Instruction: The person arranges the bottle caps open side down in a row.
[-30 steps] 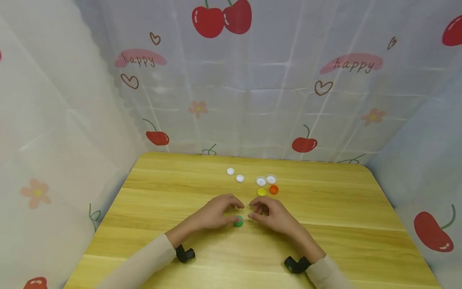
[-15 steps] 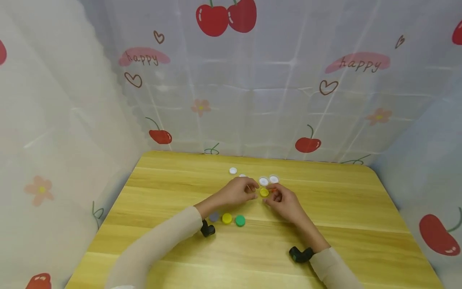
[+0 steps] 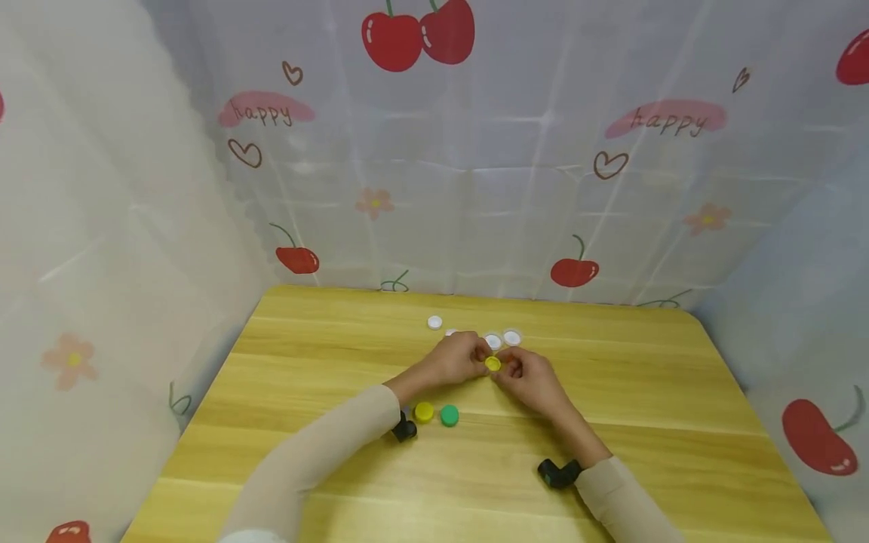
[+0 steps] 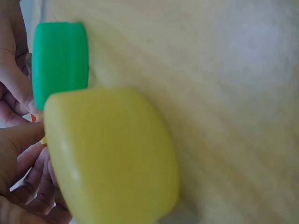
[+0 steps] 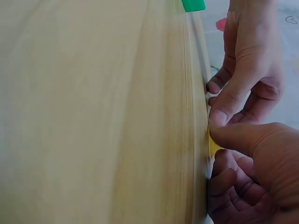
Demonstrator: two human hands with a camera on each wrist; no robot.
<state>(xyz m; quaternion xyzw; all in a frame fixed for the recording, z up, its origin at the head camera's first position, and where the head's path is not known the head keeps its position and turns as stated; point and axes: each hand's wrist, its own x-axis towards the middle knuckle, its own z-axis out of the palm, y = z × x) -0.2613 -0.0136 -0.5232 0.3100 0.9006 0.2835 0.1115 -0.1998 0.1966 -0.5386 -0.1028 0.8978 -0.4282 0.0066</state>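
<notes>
Upturned yellow cap (image 3: 492,364) between both hands, hollow side up, on or just above the tabletop (image 3: 631,385). Left hand (image 3: 459,360) pinching the left part of the rim, fingers curled in; right hand (image 3: 534,382) apparently pinching the right part, fingertips partly hidden. Firmness of either grip impossible to tell.

For good handling, keep both pinches light and on opposite sides of the rim. Match pressure from left and right, to avoid squirting so small a cap free or tipping it too soon. Steady with one hand before easing off with the other. Stay low over the wood, in case of a slip.

Mind the near white cap (image 3: 493,342), just behind the fingers, and the far white cap (image 3: 512,337) beside it. Also avoid sweeping the left wrist camera (image 3: 405,430) into the domed yellow cap (image 3: 424,412), close beside it, or into the green cap (image 3: 449,415) next along.
</notes>
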